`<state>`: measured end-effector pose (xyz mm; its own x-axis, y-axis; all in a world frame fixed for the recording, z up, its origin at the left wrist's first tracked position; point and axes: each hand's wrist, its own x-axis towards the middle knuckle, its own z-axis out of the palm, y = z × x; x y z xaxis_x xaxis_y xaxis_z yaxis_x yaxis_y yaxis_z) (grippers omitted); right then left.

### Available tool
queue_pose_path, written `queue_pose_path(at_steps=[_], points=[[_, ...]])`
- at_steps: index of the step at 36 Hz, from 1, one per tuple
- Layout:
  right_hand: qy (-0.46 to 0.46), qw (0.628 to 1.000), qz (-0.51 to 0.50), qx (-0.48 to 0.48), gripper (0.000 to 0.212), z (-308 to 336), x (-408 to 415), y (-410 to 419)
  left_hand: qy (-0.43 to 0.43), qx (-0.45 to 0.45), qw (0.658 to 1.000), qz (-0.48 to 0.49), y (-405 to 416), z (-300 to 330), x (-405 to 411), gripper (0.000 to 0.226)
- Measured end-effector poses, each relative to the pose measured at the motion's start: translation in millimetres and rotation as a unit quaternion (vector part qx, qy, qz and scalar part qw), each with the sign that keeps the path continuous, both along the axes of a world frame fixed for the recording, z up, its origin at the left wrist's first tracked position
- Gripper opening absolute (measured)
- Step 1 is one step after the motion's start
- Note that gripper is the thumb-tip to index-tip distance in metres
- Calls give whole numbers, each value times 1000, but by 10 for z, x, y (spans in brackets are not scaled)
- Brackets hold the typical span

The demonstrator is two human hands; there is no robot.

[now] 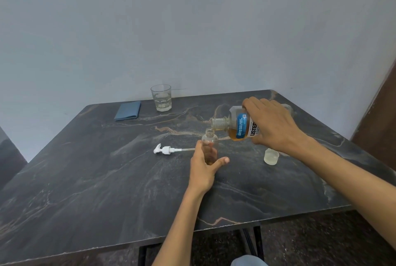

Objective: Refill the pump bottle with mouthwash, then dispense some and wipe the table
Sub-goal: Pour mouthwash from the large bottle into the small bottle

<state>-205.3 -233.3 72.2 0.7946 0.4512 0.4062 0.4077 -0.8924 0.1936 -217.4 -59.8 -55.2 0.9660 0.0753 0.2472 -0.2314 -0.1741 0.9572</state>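
Left hand (pixel 204 164) grips the small clear plastic pump bottle (pixel 210 147), upright at mid-table: light, easily tipped, best held around its body. Right hand (pixel 271 124) clasps the tilted amber mouthwash bottle (pixel 236 125), evidently heavier, its mouth just above the neck.

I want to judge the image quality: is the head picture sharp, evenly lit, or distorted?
Head view: soft, even light with faint shadows; the table edges bow from the wide lens; the mouthwash bottle label reads partly, the right hand covering the rest; the small bottle is clear, slightly soft.
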Motion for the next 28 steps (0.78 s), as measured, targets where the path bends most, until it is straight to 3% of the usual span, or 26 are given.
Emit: queue_pose_path(at_steps=[28], points=[[-2, 1000, 1, -4, 64, 7, 3, -4, -9, -6, 1000, -3, 1, -9, -7, 46]])
